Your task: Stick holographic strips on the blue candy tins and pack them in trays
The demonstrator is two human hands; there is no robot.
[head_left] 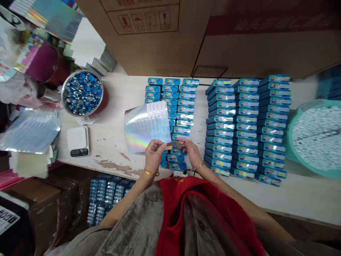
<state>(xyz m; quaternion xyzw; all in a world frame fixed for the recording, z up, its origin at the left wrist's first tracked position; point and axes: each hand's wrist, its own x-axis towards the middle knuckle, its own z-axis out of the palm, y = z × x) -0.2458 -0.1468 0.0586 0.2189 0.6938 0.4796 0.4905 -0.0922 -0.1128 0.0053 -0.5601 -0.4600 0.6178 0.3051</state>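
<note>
A shiny rainbow-silver sticker sheet [146, 124] with pale strips along its far edge hangs over part of the blue boxes. My left hand [154, 153] pinches the sheet by its near right corner, thumb against forefinger. Just to the right, my right hand [191, 151] hovers over the box rows with its fingers apart, pointing left. Nothing plainly shows in those fingers. Beneath and between both hands lie small blue boxes [178, 158] with round blue parts on their near ends. Farther up that column, boxes [186, 109] carry shiny labels on their edges.
Three rows of labelled blue boxes [220, 126] stand to the right, beside a teal basin [291, 142] of small white pieces. On the left are a metal bucket [64, 97] of blue-and-silver caps and a white scale [77, 138]. Large cartons [160, 53] wall off the back.
</note>
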